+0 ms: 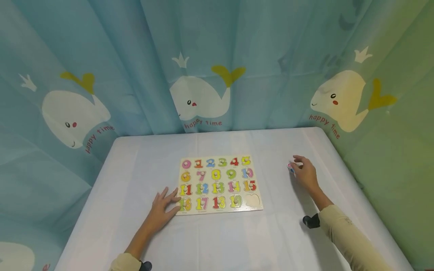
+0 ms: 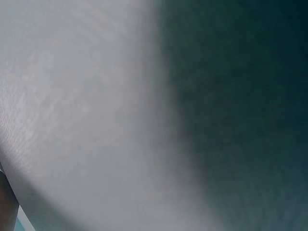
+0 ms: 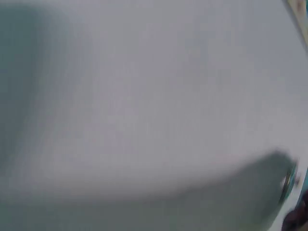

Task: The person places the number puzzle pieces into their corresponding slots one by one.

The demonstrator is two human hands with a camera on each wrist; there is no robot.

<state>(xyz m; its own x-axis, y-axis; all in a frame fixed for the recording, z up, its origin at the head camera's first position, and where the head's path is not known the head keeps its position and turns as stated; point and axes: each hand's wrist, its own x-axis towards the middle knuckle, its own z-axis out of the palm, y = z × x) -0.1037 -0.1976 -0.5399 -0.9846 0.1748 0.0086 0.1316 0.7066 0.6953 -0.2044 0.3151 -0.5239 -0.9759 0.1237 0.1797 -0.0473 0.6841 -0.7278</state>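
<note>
White cloth-covered table (image 3: 144, 106) filled blurred frame. Dark shadow lay along left edge and across bottom. Sliver of yellow board edge (image 3: 299, 19) showed top right. Small unclear object (image 3: 288, 180) sat bottom right.

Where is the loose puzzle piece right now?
In the head view, the loose piece lies on the table right of the number board, under the right hand.

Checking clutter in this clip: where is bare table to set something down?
Bare cloth lies behind the puzzle board toward the curtain, along the near edge, and far left. Crowded: left hand at the board's corner, right hand over a small piece.
</note>
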